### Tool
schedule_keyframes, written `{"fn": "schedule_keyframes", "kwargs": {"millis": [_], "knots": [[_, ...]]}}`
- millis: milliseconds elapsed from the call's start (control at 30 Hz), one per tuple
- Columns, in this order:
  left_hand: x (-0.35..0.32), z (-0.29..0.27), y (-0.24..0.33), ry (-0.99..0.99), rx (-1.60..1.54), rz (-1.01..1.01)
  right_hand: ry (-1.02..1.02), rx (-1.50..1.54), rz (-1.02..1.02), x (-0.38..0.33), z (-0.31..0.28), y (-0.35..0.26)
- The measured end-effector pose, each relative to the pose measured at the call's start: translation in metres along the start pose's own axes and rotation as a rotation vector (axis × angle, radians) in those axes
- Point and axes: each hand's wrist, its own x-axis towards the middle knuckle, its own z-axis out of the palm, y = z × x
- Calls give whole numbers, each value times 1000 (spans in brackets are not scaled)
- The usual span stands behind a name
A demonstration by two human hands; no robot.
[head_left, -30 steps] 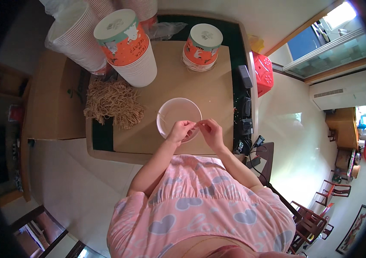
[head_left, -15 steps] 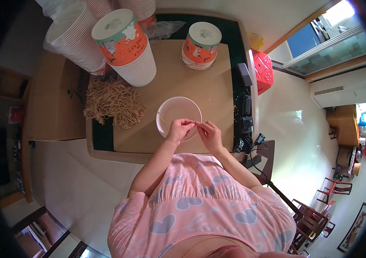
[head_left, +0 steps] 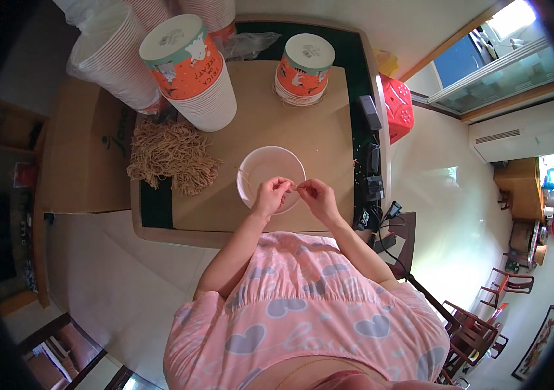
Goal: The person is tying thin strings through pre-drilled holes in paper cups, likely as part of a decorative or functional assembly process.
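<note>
Left hand [head_left: 273, 197] and right hand [head_left: 319, 200] held close, both curled.
The white paper bucket [head_left: 264, 168] is seen mouth-up, under the grip and leftward – nearer the left hand – but whether anything is pinched cannot be told.

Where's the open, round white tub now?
In the head view, the open, round white tub sits mid-picture on the brown cardboard sheet, right of the tangled tan string bundle and partly hidden by the left hand.

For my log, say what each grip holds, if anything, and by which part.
Cannot be told: the left grip and right grip sit close together at the white bucket, but anything between their fingertips is too small to make out.
</note>
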Motion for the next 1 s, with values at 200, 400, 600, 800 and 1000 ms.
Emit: {"fn": "schedule_keyframes", "kwargs": {"millis": [200, 400, 600, 800, 1000], "knots": [[-4, 2, -3, 80, 557, 467, 6, 41, -1, 0, 2, -1], [-13, 7, 7, 112, 640, 503, 2, 18, -7, 2, 3, -2], [-20, 14, 15, 136, 716, 542, 34, 44, -44, 3, 6, 3], [-18, 13, 10, 181, 737, 606, 35, -22, -55, 3, 3, -3], [-21, 14, 13, 188, 790, 624, 40, -109, -90, 3, 1, -7]]}}
